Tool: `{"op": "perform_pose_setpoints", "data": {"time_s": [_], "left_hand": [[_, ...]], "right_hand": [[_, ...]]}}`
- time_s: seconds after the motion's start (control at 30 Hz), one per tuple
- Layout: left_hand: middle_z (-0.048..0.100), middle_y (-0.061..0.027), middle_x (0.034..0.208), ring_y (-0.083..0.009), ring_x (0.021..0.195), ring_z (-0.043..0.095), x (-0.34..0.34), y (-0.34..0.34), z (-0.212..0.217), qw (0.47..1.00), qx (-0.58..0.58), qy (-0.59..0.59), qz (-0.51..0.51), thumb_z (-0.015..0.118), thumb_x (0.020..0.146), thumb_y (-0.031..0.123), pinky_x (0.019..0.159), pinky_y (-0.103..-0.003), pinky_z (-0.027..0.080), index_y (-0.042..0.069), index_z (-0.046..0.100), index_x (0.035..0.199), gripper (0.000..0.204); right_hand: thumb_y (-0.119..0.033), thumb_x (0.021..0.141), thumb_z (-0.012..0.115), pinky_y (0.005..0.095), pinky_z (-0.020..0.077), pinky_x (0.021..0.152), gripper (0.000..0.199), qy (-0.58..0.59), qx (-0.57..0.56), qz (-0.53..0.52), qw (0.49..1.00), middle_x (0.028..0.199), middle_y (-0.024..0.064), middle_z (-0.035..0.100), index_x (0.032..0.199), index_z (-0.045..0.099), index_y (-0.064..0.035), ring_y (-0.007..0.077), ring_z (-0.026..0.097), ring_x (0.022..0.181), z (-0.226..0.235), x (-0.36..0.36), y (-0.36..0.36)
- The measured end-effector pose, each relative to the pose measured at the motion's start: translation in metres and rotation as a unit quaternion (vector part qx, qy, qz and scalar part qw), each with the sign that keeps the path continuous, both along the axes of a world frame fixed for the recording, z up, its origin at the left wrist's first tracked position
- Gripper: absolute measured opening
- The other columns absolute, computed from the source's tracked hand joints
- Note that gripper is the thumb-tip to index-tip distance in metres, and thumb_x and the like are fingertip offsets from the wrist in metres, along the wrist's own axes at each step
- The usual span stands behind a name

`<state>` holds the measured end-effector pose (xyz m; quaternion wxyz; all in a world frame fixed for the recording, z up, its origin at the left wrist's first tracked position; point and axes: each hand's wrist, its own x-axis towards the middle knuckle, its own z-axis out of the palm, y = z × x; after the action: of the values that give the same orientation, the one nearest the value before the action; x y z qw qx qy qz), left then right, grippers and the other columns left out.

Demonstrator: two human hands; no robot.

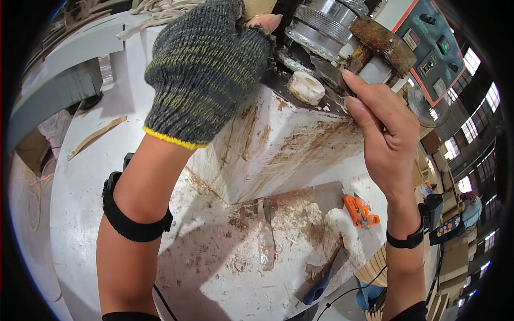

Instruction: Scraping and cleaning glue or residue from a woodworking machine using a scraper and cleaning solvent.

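Observation:
My left hand wears a dark grey and yellow knitted glove with the thumb tip bare. It is curled beside a tan rounded piece at the top edge; the other fingers are mostly hidden. My bare right hand pinches the end of a thin, dark, flat metal blade between thumb and fingers. That blade lies just below a knurled metal cylinder on the machine. Next to it, a round whitish knob sits on the dark top of a glue-stained white machine body.
A rusty round metal piece and a control panel stand at upper right. Below lie an orange tool, a clear strip and a blue-handled scraper. A wood strip rests left. Another person is far right.

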<state>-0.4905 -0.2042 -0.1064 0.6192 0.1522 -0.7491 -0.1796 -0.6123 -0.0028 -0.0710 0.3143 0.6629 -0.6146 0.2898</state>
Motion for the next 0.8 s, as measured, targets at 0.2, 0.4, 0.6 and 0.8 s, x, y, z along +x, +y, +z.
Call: {"op": "perform_pose_setpoints", "data": {"time_s": [0.2, 0.4, 0.6, 0.8], "left_hand": [[0.062, -0.0036, 0.072, -0.0087, 0.063, 0.055, 0.003, -0.002, -0.003, 0.997, -0.033, 0.044, -0.053, 0.066, 0.091, 0.034, 0.059, -0.026, 0.046, 0.004, 0.065, 0.108, 0.035], [0.064, -0.0075, 0.074, -0.0138, 0.065, 0.059, 0.010, 0.009, 0.003, 0.994, -0.009, 0.060, -0.086, 0.064, 0.092, 0.028, 0.061, -0.030, 0.048, 0.001, 0.064, 0.105, 0.030], [0.066, -0.0114, 0.076, -0.0189, 0.068, 0.063, 0.015, 0.020, 0.015, 0.986, 0.043, 0.072, -0.146, 0.062, 0.092, 0.021, 0.063, -0.033, 0.050, -0.002, 0.063, 0.102, 0.026], [0.067, -0.0121, 0.077, -0.0192, 0.069, 0.064, 0.010, 0.022, 0.016, 0.985, 0.087, 0.062, -0.138, 0.062, 0.092, 0.021, 0.065, -0.034, 0.051, -0.003, 0.063, 0.104, 0.027]], "right_hand": [[-0.002, 0.088, 0.067, 0.0224, 0.0446, 0.064, 0.023, -0.123, 0.035, 0.013, 0.992, 0.081, 0.0042, 0.065, 0.110, 0.070, -0.0011, 0.0084, 0.056, 0.071, 0.010, 0.003, -0.002], [-0.016, 0.093, 0.065, 0.0173, 0.0370, 0.061, 0.025, -0.176, 0.125, -0.001, 0.976, 0.083, -0.0016, 0.061, 0.112, 0.068, -0.0001, 0.0024, 0.049, 0.071, 0.030, 0.001, -0.005], [-0.026, 0.093, 0.063, 0.0185, 0.0249, 0.046, 0.028, -0.351, 0.244, -0.017, 0.904, 0.068, -0.0054, 0.048, 0.108, 0.066, -0.0026, 0.0005, 0.037, 0.053, 0.060, 0.003, -0.008], [-0.028, 0.092, 0.062, 0.0157, 0.0239, 0.041, 0.026, -0.423, 0.318, -0.051, 0.847, 0.068, -0.0027, 0.051, 0.103, 0.066, -0.0046, 0.0004, 0.040, 0.051, 0.078, 0.003, -0.007]]}}
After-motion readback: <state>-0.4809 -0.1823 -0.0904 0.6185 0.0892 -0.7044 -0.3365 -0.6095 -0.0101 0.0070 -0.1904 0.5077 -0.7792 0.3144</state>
